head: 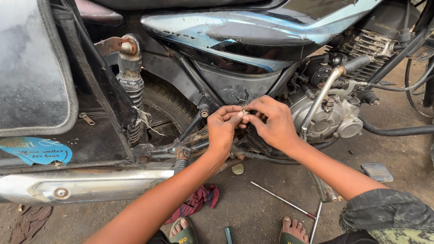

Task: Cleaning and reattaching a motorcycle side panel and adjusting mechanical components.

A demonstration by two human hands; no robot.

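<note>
Part pinched between both hands is tiny and metallic, mostly covered by fingertips; can't tell what kind it is. Left hand and right hand meet at frame centre, thumbs and forefingers pressed together on that part, remaining fingers curled. It sits right at the touching fingertips, just in front of the motorcycle's dark side panel.

Cut off: blue-black fuel tank along the top edge, engine fins upper right, chrome exhaust lower left. Rear tyre mostly hidden behind frame tubes and the rusty shock absorber. Black saddlebag fills upper left, with a blue sticker below it.

Around: kick-start lever and grey engine casing just right of the right hand. On the dirt floor below: round brass-coloured piece, long metal rod, red rag, footpeg pad. Two sandalled feet at bottom edge, partly cropped. Forearms cross the lower frame and cover part of the chain area.
</note>
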